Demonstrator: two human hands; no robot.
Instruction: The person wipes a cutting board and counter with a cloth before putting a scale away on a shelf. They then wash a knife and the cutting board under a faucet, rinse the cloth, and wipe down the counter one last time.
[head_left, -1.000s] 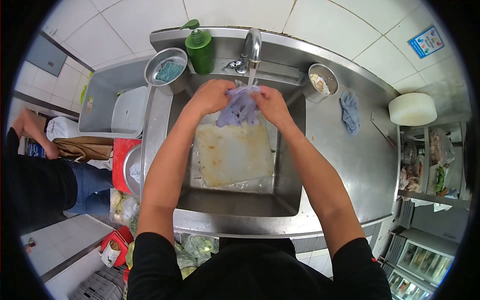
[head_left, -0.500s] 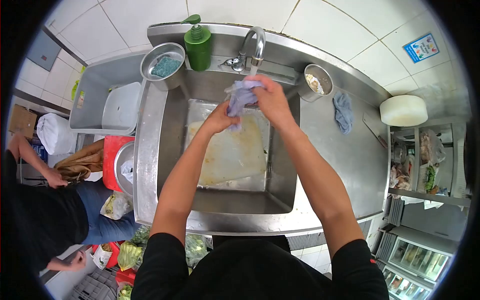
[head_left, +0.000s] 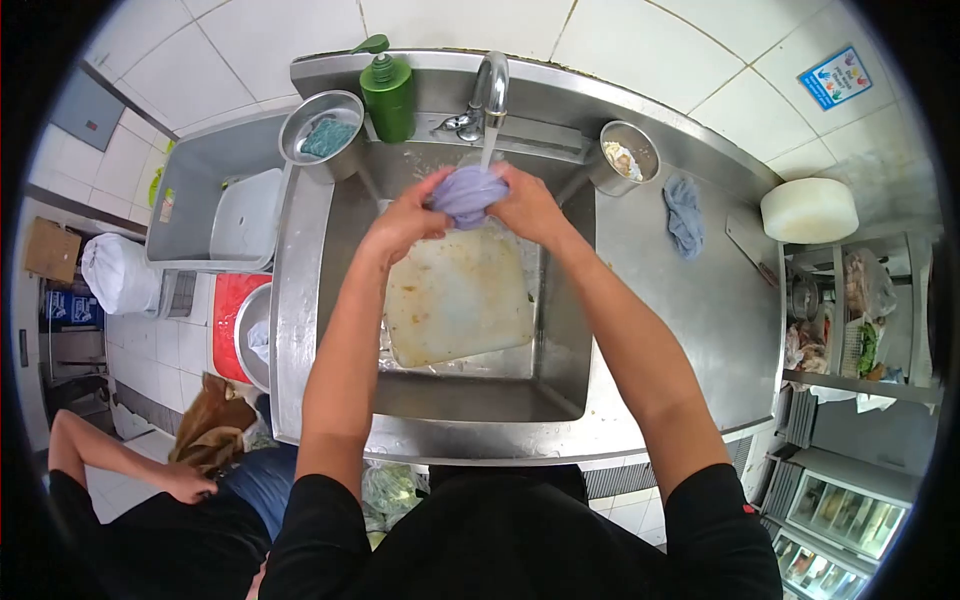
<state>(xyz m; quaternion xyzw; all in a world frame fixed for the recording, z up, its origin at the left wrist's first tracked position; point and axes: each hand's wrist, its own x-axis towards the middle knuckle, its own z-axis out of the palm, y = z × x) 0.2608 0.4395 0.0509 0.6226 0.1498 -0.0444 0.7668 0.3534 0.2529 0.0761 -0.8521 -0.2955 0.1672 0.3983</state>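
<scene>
A bunched purple cloth (head_left: pixel 466 197) is held between both hands under the tap (head_left: pixel 490 90), and water runs down onto it. My left hand (head_left: pixel 408 220) is closed on the cloth's left side. My right hand (head_left: pixel 524 204) grips its right side. Below them a pale, stained cutting board (head_left: pixel 460 300) lies in the steel sink (head_left: pixel 480 402).
Behind the sink stand a green pump bottle (head_left: pixel 389 100) and a steel pot with a scouring pad (head_left: pixel 325 137). On the right are a steel container (head_left: pixel 629 158), a grey-blue cloth (head_left: pixel 684 218), a cleaver (head_left: pixel 750 252) and a round white block (head_left: pixel 809 211). Another person's hand (head_left: pixel 190 483) holds brown cloth at left.
The purple cloth has gone from hanging loosely to bunched up, with both hands closer together around it. The other person at left has moved lower in view with the brown cloth.
</scene>
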